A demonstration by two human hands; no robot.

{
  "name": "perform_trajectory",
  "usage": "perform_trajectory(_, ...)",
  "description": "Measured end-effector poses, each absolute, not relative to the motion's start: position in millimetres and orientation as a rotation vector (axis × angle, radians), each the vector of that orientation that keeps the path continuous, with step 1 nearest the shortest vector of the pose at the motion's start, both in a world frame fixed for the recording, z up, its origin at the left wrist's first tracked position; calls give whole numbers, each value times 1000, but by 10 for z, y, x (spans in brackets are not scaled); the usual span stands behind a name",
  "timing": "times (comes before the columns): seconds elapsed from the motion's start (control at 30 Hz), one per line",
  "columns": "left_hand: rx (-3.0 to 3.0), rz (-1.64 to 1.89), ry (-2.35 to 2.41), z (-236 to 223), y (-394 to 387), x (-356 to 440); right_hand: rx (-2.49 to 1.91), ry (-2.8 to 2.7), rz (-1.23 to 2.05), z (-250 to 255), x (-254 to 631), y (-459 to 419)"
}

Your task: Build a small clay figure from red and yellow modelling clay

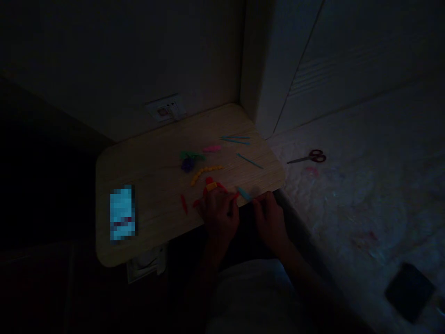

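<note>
In dim light my left hand (219,211) is closed at the table's near edge. A small red piece pokes out by its fingertips, and the hand partly covers a red clay-like shape with a yellow block (211,186) on it. My right hand (270,217) is closed in a pinch just to the right; what it pinches is too dark and small to name. A light blue strip (244,193) lies between the hands, its near end close to the right fingertips. A red stick (184,204) lies left of my left hand. Beyond it curves a yellow beaded strip (205,171).
On the wooden table (149,160) lie a green piece (193,155), a dark purple lump (187,163), a pink piece (212,149) and several thin blue sticks (249,160). A lit phone-like screen (121,213) is at left. Scissors (314,157) rest on the quilted surface at right.
</note>
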State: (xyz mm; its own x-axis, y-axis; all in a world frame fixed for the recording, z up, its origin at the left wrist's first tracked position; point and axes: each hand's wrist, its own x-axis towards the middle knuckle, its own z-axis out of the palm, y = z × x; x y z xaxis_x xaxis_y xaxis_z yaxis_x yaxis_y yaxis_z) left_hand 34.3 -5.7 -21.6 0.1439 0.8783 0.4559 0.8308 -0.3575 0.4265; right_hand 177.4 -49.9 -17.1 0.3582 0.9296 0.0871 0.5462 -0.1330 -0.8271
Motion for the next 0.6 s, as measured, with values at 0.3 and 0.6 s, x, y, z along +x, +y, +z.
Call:
perform_trajectory(0.3, 2290, 993, 1729, -248, -57, 344, -1857, -1342, 635, -188, 1733, -504)
perform_trajectory(0.6, 2329, 934, 1696, -184, -87, 360, -1772, -1283, 655, -202, 1807, -557)
